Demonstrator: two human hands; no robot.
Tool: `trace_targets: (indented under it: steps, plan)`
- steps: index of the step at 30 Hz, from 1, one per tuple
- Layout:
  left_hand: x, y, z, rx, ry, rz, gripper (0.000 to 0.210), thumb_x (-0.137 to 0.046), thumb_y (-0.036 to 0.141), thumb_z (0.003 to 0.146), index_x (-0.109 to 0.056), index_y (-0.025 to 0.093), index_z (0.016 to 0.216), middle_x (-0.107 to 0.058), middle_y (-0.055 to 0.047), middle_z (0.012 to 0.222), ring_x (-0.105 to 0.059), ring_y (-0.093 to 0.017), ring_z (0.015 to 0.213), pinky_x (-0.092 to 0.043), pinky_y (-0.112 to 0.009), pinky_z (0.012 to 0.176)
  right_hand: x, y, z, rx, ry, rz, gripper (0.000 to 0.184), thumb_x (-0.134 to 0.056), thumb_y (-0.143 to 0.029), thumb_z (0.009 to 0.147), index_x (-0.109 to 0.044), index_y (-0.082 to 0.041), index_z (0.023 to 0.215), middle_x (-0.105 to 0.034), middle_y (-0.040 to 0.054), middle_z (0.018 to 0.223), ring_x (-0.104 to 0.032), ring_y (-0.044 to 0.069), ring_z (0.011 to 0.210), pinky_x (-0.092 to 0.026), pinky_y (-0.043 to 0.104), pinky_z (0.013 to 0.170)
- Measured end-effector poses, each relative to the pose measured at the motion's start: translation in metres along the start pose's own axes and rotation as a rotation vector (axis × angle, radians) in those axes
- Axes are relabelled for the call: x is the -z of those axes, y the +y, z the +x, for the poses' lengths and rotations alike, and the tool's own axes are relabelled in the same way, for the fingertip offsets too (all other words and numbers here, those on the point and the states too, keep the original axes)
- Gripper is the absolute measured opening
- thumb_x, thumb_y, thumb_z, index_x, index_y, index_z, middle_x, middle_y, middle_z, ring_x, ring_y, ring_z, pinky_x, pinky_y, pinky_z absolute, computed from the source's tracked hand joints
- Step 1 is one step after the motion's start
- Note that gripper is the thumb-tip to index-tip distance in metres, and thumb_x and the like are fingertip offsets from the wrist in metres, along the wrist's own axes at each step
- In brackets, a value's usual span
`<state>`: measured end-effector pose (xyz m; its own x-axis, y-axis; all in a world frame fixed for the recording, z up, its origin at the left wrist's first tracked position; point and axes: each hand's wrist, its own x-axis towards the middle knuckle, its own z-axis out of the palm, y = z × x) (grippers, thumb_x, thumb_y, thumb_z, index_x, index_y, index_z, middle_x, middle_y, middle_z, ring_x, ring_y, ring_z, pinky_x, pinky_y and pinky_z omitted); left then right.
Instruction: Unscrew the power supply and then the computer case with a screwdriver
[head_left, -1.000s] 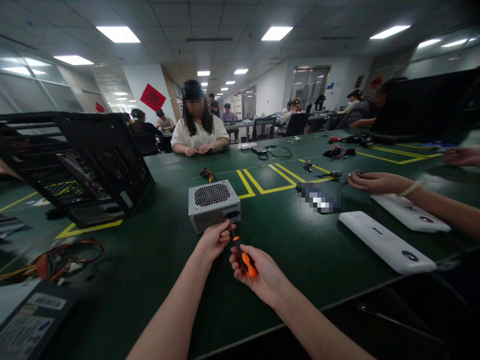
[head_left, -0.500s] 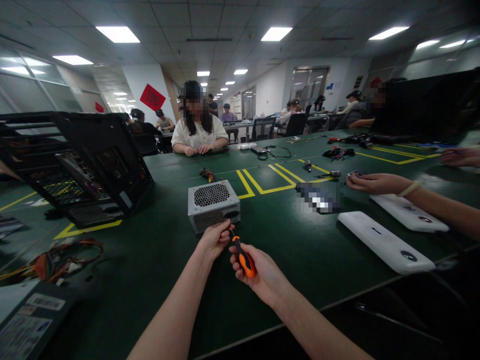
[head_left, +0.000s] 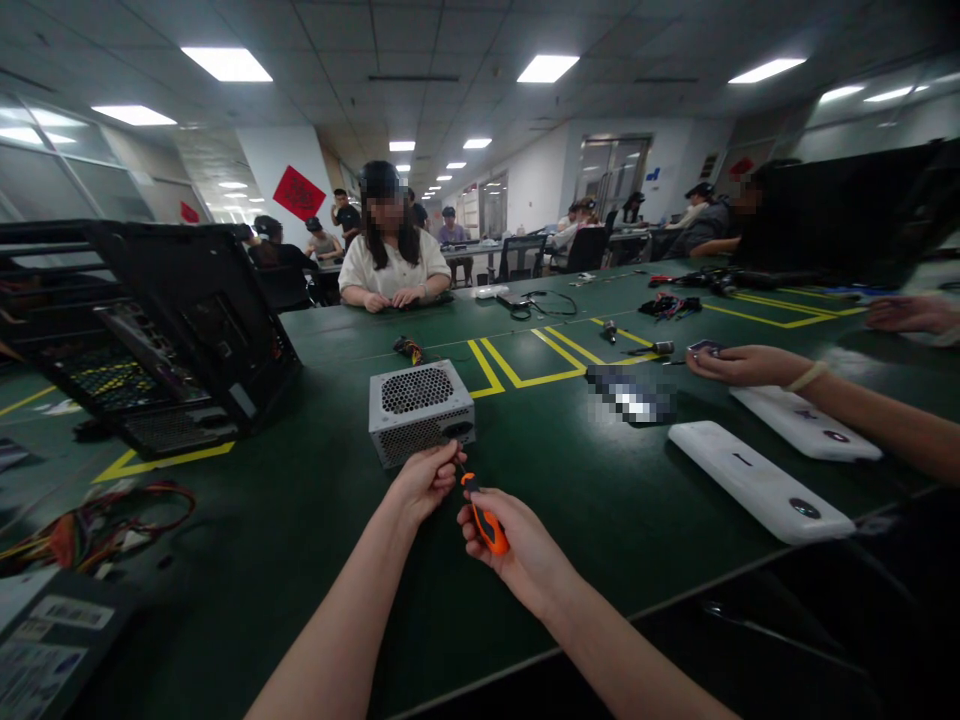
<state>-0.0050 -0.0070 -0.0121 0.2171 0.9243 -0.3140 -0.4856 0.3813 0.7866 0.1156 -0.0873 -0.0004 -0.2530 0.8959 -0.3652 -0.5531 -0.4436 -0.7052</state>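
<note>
The right hand point(head_left: 514, 540) is wrapped around the handle of an orange screwdriver point(head_left: 492, 532); the left hand point(head_left: 424, 485) has its fingertips pinched at the tip, on what is too small to tell. Against half a second ago, the whole view has slid slightly leftward, but hands and tool keep their pose, suggesting careful work with no visible progress. The metal box point(head_left: 420, 391) sits mid-frame, just beyond the left fingertips; contact is unclear. A computer case point(head_left: 225, 320) stands at frame left.
</note>
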Motion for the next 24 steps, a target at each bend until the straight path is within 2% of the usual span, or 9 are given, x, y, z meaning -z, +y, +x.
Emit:
trace_targets:
  steps: [4, 6, 11, 14, 18, 21, 24]
  plan:
    - [-0.0016, 0.0004, -0.0010, 0.000, 0.020, -0.010, 0.009, -0.050, 0.010, 0.076, -0.048, 0.007, 0.067, -0.050, -0.002, 0.060, -0.028, 0.003, 0.035, -0.019, -0.007, 0.029, 0.0009, 0.0021, 0.0011, 0.037, 0.009, -0.023, 0.010, -0.057, -0.014, 0.068, -0.051, -0.014, 0.075, -0.055, -0.0005, 0.061, -0.051, 0.007, 0.051, -0.041, 0.017, 0.047]
    - [-0.0013, 0.0009, -0.0022, 0.001, 0.009, -0.015, 0.009, -0.051, 0.012, 0.075, -0.048, 0.007, 0.068, -0.049, -0.002, 0.059, -0.028, 0.003, 0.035, -0.020, -0.008, 0.029, 0.0018, 0.0012, 0.0027, -0.007, 0.011, 0.029, 0.006, -0.053, -0.017, 0.072, -0.052, -0.012, 0.074, -0.054, 0.0005, 0.060, -0.050, 0.006, 0.049, -0.040, 0.015, 0.046]
    - [-0.0004, 0.0023, -0.0038, 0.048, -0.003, -0.003, 0.009, -0.050, 0.010, 0.075, -0.049, 0.006, 0.068, -0.043, 0.002, 0.052, -0.028, 0.003, 0.034, -0.019, -0.008, 0.028, 0.0026, -0.0013, 0.0035, -0.102, 0.012, 0.099, 0.016, -0.044, -0.022, 0.078, -0.054, -0.010, 0.076, -0.055, 0.0030, 0.061, -0.048, 0.005, 0.046, -0.039, 0.014, 0.043]
    - [-0.0006, 0.0021, -0.0021, 0.038, 0.003, -0.002, 0.012, -0.048, 0.010, 0.076, -0.047, 0.007, 0.065, -0.040, 0.004, 0.049, -0.027, 0.003, 0.033, -0.018, -0.008, 0.028, 0.0022, 0.0009, 0.0023, -0.033, 0.002, 0.031, 0.015, -0.050, -0.025, 0.075, -0.053, -0.011, 0.079, -0.055, 0.0020, 0.062, -0.049, 0.006, 0.048, -0.039, 0.016, 0.044]
    - [-0.0010, 0.0012, -0.0001, 0.036, 0.009, 0.012, 0.014, -0.047, 0.011, 0.077, -0.046, 0.008, 0.063, -0.039, 0.004, 0.047, -0.025, 0.003, 0.031, -0.017, -0.008, 0.027, 0.0019, 0.0039, 0.0013, 0.099, 0.039, -0.068, 0.018, -0.061, -0.018, 0.064, -0.050, -0.016, 0.078, -0.054, -0.0025, 0.061, -0.050, 0.007, 0.051, -0.040, 0.018, 0.047]
    - [-0.0009, 0.0005, 0.0000, 0.022, 0.015, 0.027, 0.015, -0.049, 0.013, 0.077, -0.046, 0.008, 0.063, -0.037, 0.005, 0.046, -0.025, 0.002, 0.031, -0.017, -0.009, 0.027, 0.0025, 0.0032, 0.0022, 0.060, 0.009, -0.060, 0.011, -0.055, -0.021, 0.069, -0.049, -0.015, 0.075, -0.055, -0.0004, 0.061, -0.050, 0.007, 0.049, -0.039, 0.018, 0.045]
    - [-0.0012, 0.0000, 0.0000, 0.016, 0.030, 0.032, 0.016, -0.050, 0.013, 0.076, -0.046, 0.009, 0.062, -0.036, 0.006, 0.044, -0.024, 0.002, 0.030, -0.017, -0.009, 0.027, 0.0028, 0.0021, 0.0033, -0.006, -0.012, -0.030, 0.011, -0.048, -0.024, 0.073, -0.050, -0.013, 0.076, -0.056, 0.0024, 0.062, -0.050, 0.006, 0.047, -0.038, 0.017, 0.045]
